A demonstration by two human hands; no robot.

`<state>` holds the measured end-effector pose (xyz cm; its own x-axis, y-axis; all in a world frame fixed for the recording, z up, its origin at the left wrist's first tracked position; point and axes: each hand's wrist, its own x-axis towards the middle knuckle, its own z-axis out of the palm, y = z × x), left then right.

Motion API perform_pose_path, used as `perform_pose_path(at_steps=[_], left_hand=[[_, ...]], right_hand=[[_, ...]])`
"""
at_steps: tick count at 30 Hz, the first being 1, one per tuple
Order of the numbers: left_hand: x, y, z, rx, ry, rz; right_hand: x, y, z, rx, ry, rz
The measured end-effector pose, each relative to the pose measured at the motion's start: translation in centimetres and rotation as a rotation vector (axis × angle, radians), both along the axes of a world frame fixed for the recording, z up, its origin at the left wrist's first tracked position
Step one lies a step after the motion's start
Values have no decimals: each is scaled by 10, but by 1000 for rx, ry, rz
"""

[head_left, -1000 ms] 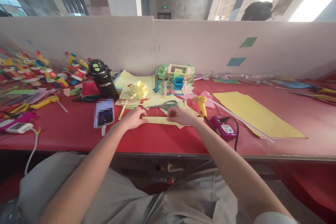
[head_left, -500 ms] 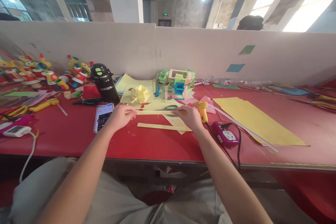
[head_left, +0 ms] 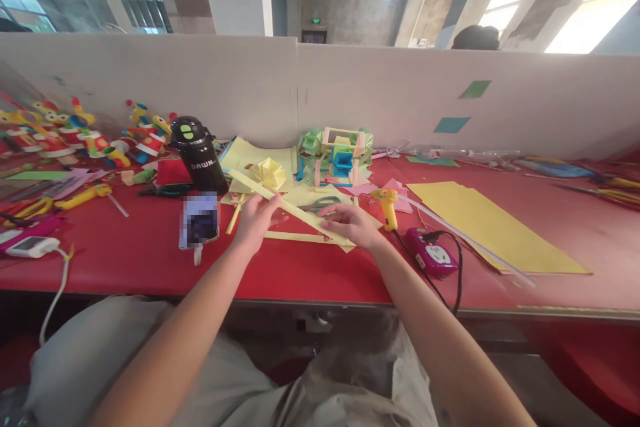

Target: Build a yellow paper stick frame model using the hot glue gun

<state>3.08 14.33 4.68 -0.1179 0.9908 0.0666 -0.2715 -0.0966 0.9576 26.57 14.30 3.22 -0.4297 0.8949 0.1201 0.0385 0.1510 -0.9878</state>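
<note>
Both of my hands hold one long pale yellow paper strip lifted off the red table; it slants from the upper left down to the right. My left hand pinches it near the middle, and my right hand grips its lower right end. A second yellow strip lies flat on the table just under my hands. Scissors rest right behind them.
A phone and a black bottle stand left of my hands. Right of them lie a yellow glue gun, a purple power socket and large yellow sheets. Paper models and colourful toys line the white divider.
I picked a strip up off the table with both hands and turned it from level to slanting, its left end rising. The other strip stayed on the table.
</note>
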Motion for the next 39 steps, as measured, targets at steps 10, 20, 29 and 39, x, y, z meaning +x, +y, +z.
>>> perform_pose_path(at_steps=[10,20,29,39], left_hand=[[13,-2,-6,-74,129,-210],[31,-3,-9,-85,122,-202],[32,8,-8,-72,45,-133],[25,8,-8,68,30,-141]], right_hand=[[-11,-17,10,69,-42,260],[-14,-9,-2,227,-228,248],[-13,-6,-2,202,-209,302],[-17,-2,-7,84,54,138]])
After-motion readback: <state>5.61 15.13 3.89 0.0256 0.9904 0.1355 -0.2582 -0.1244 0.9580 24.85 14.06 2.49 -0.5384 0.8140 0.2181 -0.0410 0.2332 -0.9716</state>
